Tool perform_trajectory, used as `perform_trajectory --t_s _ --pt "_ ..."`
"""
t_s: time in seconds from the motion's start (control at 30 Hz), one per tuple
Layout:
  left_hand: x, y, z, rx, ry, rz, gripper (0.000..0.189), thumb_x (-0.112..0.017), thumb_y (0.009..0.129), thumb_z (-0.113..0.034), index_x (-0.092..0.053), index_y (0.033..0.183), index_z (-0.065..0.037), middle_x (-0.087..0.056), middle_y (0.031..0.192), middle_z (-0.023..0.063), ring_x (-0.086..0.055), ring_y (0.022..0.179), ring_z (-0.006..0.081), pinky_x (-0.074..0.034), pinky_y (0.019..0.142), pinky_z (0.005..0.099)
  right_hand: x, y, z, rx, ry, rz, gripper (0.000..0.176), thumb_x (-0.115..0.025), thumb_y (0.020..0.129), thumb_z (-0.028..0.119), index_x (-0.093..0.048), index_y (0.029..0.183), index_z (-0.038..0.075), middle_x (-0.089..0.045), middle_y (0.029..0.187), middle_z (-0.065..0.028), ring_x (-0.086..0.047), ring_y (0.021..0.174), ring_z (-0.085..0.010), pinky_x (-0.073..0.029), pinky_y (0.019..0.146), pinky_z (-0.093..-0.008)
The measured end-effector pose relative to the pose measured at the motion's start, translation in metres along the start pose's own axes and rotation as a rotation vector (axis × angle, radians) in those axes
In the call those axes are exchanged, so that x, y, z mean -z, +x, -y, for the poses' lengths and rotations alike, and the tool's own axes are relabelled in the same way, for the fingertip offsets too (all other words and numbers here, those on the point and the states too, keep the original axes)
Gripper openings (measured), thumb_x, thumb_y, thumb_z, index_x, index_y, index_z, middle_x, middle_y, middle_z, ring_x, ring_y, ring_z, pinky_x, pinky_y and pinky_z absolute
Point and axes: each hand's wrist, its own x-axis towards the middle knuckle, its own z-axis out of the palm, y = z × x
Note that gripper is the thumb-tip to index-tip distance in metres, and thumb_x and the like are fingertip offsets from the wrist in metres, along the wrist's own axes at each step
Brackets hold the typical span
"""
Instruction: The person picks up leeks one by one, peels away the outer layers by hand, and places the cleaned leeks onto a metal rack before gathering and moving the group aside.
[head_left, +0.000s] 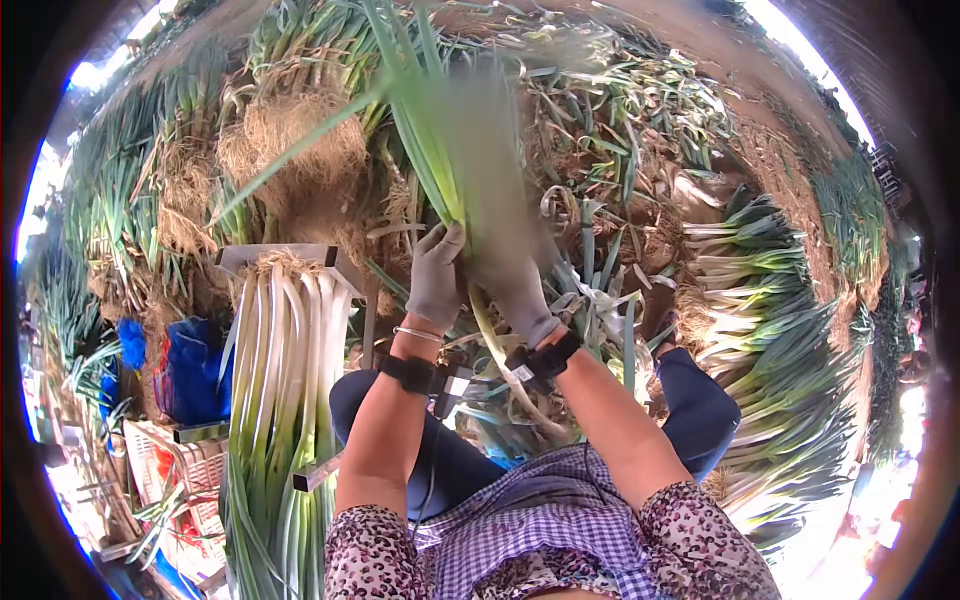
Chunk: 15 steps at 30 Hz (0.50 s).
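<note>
A leek (438, 165) is held up in front of me, its green leaves pointing away and its pale stalk slanting down between my forearms. My left hand (437, 275), in a grey glove, is closed round it where the leaves fan out. Against the other side of the leek is my gloved right hand (515, 295); a blurred smear over the view hides its fingers. To the left, a bundle of trimmed leeks (285, 350) lies in a metal-edged holder (240, 258), roots at the far end.
Many leeks (770, 340) are stacked on the right, roots inward. Untrimmed leeks with shaggy roots (295, 140) stand at the back left. Stripped leaves (630, 110) cover the ground ahead. A wicker basket (195, 470) and blue netting (195, 370) are at the left.
</note>
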Motion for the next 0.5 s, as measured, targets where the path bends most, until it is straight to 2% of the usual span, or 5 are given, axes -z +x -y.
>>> perform_trajectory --t_s 0.07,0.2,0.27,0.4,0.5 --pt "0.003 0.001 -0.007 -0.045 0.03 -0.072 0.026 -0.05 0.1 -0.021 -0.057 0.111 0.001 -0.065 0.104 0.0112 -0.065 0.09 0.0198 -0.054 0.076 0.0323 0.0 -0.013 -0.001 -0.02 0.075 -0.056 0.033 -0.071 0.079 0.022 -0.059 0.097 -0.002 -0.065 0.081 -0.0147 -0.062 0.073 -0.02 -0.049 0.07 -0.0341" --pt "0.019 0.005 -0.024 -0.101 0.054 -0.082 0.027 -0.046 0.101 -0.025 -0.054 0.107 0.001 -0.062 0.115 0.0211 -0.063 0.104 0.0325 -0.054 0.088 0.0453 0.052 -0.083 0.003 -0.301 -0.329 0.111 0.03 -0.07 0.081 0.026 -0.059 0.092 0.0 -0.065 0.083 -0.0142 -0.06 0.073 -0.0209 -0.048 0.07 -0.0379" --pt "0.022 0.002 -0.027 -0.132 0.039 -0.061 0.028 -0.045 0.101 -0.026 -0.052 0.106 0.001 -0.06 0.119 0.0259 -0.06 0.11 0.0399 -0.051 0.093 0.053 0.096 -0.114 -0.006 -0.453 -0.348 0.202 0.025 -0.069 0.084 0.021 -0.06 0.096 0.001 -0.059 0.079 -0.0045 -0.054 0.07 -0.0132 -0.045 0.063 -0.027" --pt "0.015 -0.007 -0.03 -0.097 -0.006 0.072 0.026 -0.048 0.1 -0.023 -0.054 0.109 0.001 -0.059 0.121 0.024 -0.06 0.112 0.0382 -0.05 0.095 0.0521 0.148 -0.133 -0.021 -0.129 -0.594 0.088 0.034 -0.072 0.081 0.021 -0.059 0.105 0.001 -0.063 0.092 -0.0107 -0.06 0.083 -0.021 -0.048 0.075 -0.0324" --pt "0.006 -0.012 -0.016 -0.049 -0.015 0.171 0.026 -0.05 0.1 -0.02 -0.054 0.113 0.001 -0.058 0.124 0.0224 -0.06 0.113 0.0366 -0.049 0.097 0.0501 0.108 -0.099 0.028 -0.088 -0.655 -0.004 0.047 -0.074 0.08 0.022 -0.057 0.119 0.002 -0.064 0.107 -0.0156 -0.061 0.101 -0.0267 -0.046 0.091 -0.0379"
